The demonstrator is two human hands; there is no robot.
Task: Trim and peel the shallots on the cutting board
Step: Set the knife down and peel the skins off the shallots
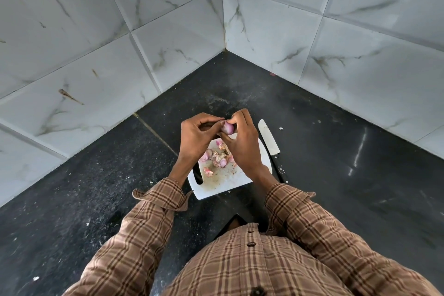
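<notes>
A pale purple shallot (227,127) is held up over the far end of the white cutting board (221,182). My left hand (195,138) pinches it from the left, and my right hand (242,138) grips it from the right with thumb and fingers curled round it. Below my hands, on the board, lie other shallots (222,162) mixed with a heap of papery skins and trimmed ends (217,155). Part of the board is hidden under my wrists.
A knife (270,143) with a broad blade and black handle lies on the black countertop (336,163) right of the board. Marble-tiled walls (120,55) meet in a corner behind. Small scraps dot the counter.
</notes>
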